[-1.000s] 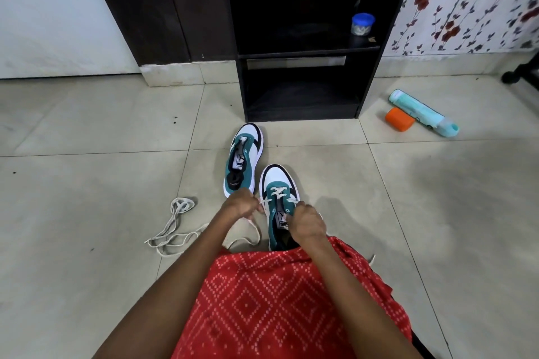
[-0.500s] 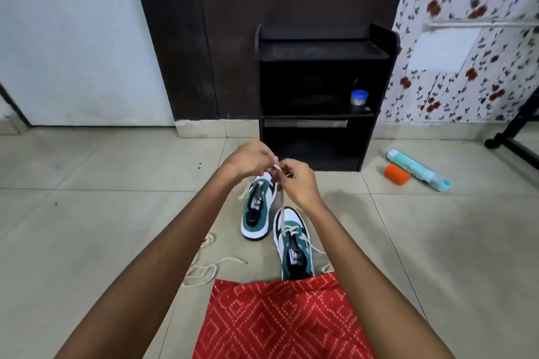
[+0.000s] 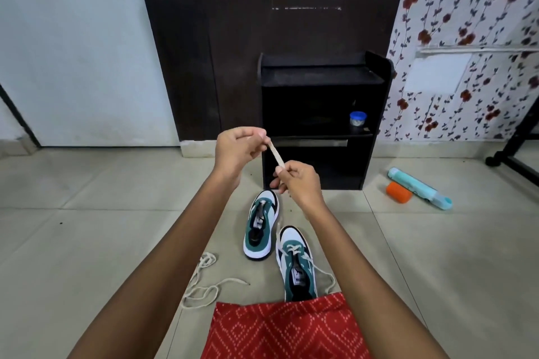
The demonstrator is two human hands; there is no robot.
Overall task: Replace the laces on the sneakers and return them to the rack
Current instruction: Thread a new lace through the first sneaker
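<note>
- A pale tiled floor [image 3: 87, 242] runs back to a white wall with a dark panel [image 3: 218, 67] and floral wallpaper [image 3: 466, 38]. More wall shows than half a second ago, as the view has tipped upward.
- The black rack [image 3: 320, 90] stands at 12 o'clock from the shoes, with a blue-lidded jar [image 3: 358, 118] on its middle shelf.
- The left hand [image 3: 236, 151] and right hand [image 3: 300, 182], bunched together before, are now higher and apart. Each pinches the lace [image 3: 275, 153], which is stretched flat between them, the left end higher.
- A faint, blurred strand drops from the right hand toward the near sneaker [image 3: 297, 268], which is partly laced and lies just ahead of the red patterned cloth [image 3: 285, 329].
- The far sneaker [image 3: 261, 230], with no lace, lies at 11 o'clock from the near one, close beside it; neither has moved.
- A loose lace [image 3: 201, 283] is still tangled on the floor at 9 o'clock from the near sneaker.
- A teal bottle [image 3: 417, 187] and an orange object [image 3: 399, 192] lie touching at 2 o'clock, unchanged.
</note>
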